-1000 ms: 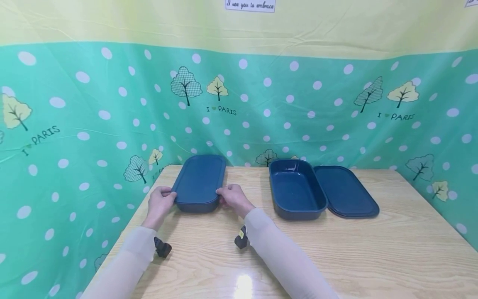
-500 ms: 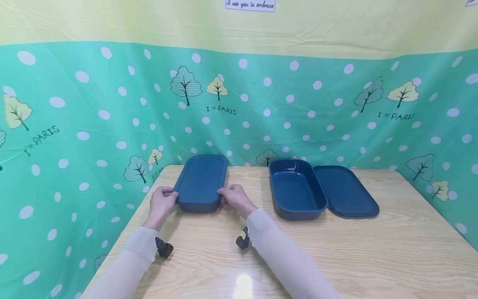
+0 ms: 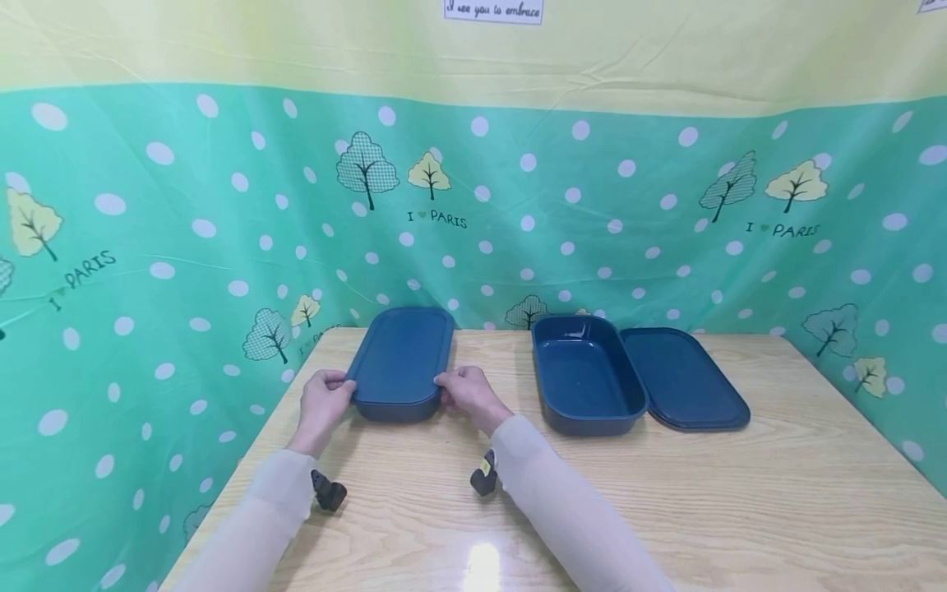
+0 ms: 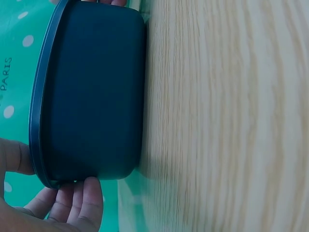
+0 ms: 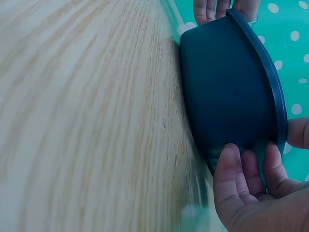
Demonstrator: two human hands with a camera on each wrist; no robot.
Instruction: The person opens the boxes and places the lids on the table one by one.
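The left hand (image 3: 323, 404) is at the near-left corner of the lidded box (image 3: 403, 358). Its grip is clamped on the rim: thumb on the lid edge, fingers curled below against the side wall. A pale sleeve (image 3: 255, 518) covers the forearm; a black device (image 3: 329, 492) is mounted at the wrist.

The lidded box, dark blue and rectangular with rounded corners, stands at the far left of the bench (image 3: 703, 501), long sides running near to far. Its lid covers the top.

The right hand (image 3: 473, 396) is at the near-right corner. Its grip is likewise clamped on the lidded box, thumb at the lid edge, fingers curled beneath the rim.

Right of this hand, well apart from the lidded box, stands an uncovered box (image 3: 592, 426) of matching colour. A loose lid (image 3: 695, 378) lies flat just beside it, right; whether they touch cannot be told. A green dotted cloth (image 3: 518, 205) hangs at the far side.
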